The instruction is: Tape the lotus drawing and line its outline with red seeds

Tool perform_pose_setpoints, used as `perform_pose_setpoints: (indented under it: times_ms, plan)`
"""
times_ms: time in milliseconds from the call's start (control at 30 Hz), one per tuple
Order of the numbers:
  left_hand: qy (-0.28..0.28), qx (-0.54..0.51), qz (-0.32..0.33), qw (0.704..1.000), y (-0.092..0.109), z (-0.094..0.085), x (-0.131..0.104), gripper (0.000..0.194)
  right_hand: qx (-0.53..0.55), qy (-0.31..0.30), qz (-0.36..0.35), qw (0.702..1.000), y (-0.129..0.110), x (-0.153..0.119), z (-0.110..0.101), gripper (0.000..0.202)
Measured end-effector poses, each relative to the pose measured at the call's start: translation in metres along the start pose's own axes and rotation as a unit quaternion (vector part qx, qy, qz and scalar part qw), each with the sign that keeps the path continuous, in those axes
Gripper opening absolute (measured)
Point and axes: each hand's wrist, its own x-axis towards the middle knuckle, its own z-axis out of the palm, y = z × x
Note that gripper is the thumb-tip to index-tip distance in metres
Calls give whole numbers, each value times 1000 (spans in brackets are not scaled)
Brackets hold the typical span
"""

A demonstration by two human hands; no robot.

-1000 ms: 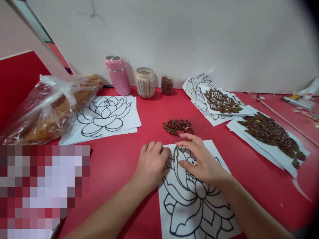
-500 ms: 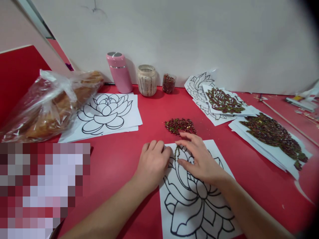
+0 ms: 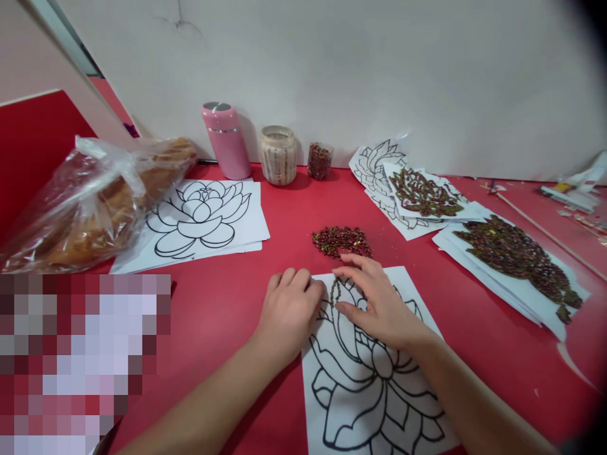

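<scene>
A white sheet with a black-outlined lotus drawing lies in front of me. Near its top, small green beans trace part of a petal outline. My right hand is over the sheet beside these beans, thumb and index finger apart with a gap between them. At the sheet's upper left edge rests my left hand, its fingers curled under; whatever they may hold is hidden. Just beyond the sheet is a loose pile of red and green beans.
Along the wall stand a pink flask, a glass jar and a small cup of beans. Bean-covered sheets lie at right, near a thin stick. At left are lotus printouts and a plastic bag.
The view has shifted very slightly. Both hands and the beans stay in practically the same places.
</scene>
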Motion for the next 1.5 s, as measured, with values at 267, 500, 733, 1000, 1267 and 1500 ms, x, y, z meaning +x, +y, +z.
perform_pose_setpoints:
  times_ms: [267,500,733,1000,1267,1500]
  plan:
    - [-18,-78,-14,997,-6,-4,2,26,4,-5,3,1000,1,-1,0,41]
    - [-21,-69,-14,997,-7,-3,3,30,99,49,-12,994,2,-4,-9,31]
    - [-17,-70,-16,997,-6,-4,1,27,211,258,65,940,20,-9,-40,22]
    - [-6,-73,-2,997,-5,-8,-1,28,75,101,122,984,55,-62,-51,37]
    - [-12,-29,-7,999,-7,-12,-6,28,-93,97,40,990,64,-82,-22,37]
    - [-16,-18,-9,1000,-8,-12,-8,30,-64,124,42,989,64,-69,-31,32]
